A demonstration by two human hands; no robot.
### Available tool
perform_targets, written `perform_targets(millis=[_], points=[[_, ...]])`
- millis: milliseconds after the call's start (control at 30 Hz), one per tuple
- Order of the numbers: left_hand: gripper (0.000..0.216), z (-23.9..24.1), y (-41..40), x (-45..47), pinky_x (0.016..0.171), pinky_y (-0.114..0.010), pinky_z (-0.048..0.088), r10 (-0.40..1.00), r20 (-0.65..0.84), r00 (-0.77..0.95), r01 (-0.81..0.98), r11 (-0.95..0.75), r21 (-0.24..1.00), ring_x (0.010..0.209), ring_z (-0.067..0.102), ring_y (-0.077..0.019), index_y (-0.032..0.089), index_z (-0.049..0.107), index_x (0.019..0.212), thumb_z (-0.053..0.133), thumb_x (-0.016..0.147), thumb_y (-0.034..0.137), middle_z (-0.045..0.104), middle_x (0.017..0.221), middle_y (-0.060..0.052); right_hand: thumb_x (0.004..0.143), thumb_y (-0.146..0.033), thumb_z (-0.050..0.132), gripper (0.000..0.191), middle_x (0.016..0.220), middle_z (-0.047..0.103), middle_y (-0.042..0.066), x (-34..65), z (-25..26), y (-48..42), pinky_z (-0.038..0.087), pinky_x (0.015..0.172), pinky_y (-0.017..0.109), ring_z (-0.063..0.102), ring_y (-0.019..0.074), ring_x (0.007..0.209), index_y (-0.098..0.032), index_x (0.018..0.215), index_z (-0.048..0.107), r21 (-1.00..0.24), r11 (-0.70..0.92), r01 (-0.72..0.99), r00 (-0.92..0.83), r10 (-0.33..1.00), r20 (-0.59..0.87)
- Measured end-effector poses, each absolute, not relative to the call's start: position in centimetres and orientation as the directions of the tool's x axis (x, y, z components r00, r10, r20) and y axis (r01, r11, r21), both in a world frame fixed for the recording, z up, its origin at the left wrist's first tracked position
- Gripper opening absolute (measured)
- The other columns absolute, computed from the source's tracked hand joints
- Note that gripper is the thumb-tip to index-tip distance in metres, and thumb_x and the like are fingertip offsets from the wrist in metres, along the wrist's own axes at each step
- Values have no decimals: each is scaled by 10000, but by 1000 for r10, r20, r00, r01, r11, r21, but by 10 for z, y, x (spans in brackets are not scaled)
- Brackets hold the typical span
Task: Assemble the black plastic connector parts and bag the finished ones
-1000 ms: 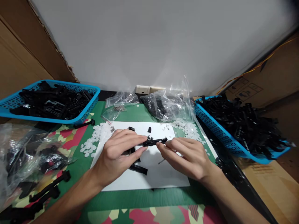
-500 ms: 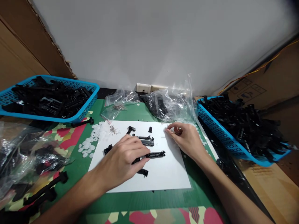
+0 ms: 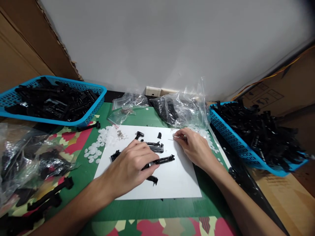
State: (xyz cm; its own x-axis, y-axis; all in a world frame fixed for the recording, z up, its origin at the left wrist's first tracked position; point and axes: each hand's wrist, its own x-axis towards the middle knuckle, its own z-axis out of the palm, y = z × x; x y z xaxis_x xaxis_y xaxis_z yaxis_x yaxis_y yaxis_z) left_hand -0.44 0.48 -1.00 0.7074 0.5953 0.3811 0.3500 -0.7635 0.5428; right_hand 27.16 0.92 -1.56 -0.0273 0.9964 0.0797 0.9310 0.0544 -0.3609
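My left hand (image 3: 136,160) is closed around a slim black plastic part (image 3: 165,159), whose right end sticks out past the thumb and fingertips, over a white sheet (image 3: 177,183). My right hand (image 3: 190,144) pinches a thin, shiny metal rod-like piece (image 3: 180,137) near the sheet's upper right; its full shape is hidden by the fingers. Between the hands lie another black plastic part (image 3: 156,147) and a small black piece (image 3: 159,135). More black parts show around my left hand, such as a curved one (image 3: 153,179) below it and one (image 3: 139,134) above.
Blue baskets heaped with black parts stand left (image 3: 86,119) and right (image 3: 233,141). White discs (image 3: 94,149) and a pile of tiny metal pins (image 3: 120,134) lie left of the hands. Clear plastic bags (image 3: 182,111) lie along the wall, another bag (image 3: 36,157) at left.
My right hand has turned slightly, and the thin metal piece shows more clearly in its fingers. The black part in my left hand tilts up a little at its right end.
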Motion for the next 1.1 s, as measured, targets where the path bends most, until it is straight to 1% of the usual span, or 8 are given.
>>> perform_targets(millis=[133,300,400,567,700,833,933,1100], points=[[115,-11,5,-5,911,-389,417,595,393,701,352,-768,535,955,683,-202,192,713,1104,701,992,170,770,960,-17,1040,-262,522,128,1088,751,21,271,-18,7,366,676,310,692,222,866,-252,1043,649,-303,101,948,-77,993,90],[122,-10,5,-5,921,-395,413,602,388,698,361,-764,535,955,684,-205,193,710,1121,685,1003,171,775,964,-16,1041,-285,539,94,1019,738,30,275,-16,7,371,667,303,658,203,790,-244,1059,622,-346,108,932,-72,991,114],[122,-10,5,-6,914,-393,412,601,392,697,362,-766,531,958,679,-204,190,707,1122,685,1003,171,775,973,-15,1031,-305,581,95,964,718,20,279,-11,8,378,663,296,641,198,759,-260,1077,651,-367,119,923,-80,990,120],[107,-9,4,-6,892,-387,413,600,394,696,367,-769,523,928,668,-200,184,710,1098,698,993,164,764,938,-4,1016,-308,628,136,941,714,14,282,-8,7,390,656,298,617,177,698,-296,1039,761,-351,206,913,-173,977,125],[87,-8,4,-6,875,-387,412,600,388,700,377,-771,512,908,661,-205,174,712,1078,694,993,167,751,910,-8,1018,-295,620,201,911,734,25,286,-15,8,403,642,299,639,183,694,-308,1073,813,-341,236,910,-191,968,161],[82,-8,5,-5,868,-390,412,597,386,703,382,-775,502,908,663,-206,170,713,1072,689,994,160,746,898,-9,1022,-276,603,224,937,748,35,289,-21,10,428,654,292,663,185,717,-287,1081,819,-328,268,906,-218,959,181],[77,-8,4,-5,860,-390,414,594,393,702,381,-780,497,902,665,-206,167,715,1068,685,998,162,747,899,-13,1035,-247,574,227,973,755,38,289,-24,12,440,679,286,688,190,773,-261,1079,796,-295,309,904,-261,946,192],[91,-8,4,-4,873,-399,427,591,381,711,375,-777,506,894,669,-211,168,718,1087,678,1007,186,755,903,-28,1093,-309,479,291,962,754,61,288,-26,16,426,651,290,700,199,771,-230,1092,759,-172,366,915,-327,920,217]])
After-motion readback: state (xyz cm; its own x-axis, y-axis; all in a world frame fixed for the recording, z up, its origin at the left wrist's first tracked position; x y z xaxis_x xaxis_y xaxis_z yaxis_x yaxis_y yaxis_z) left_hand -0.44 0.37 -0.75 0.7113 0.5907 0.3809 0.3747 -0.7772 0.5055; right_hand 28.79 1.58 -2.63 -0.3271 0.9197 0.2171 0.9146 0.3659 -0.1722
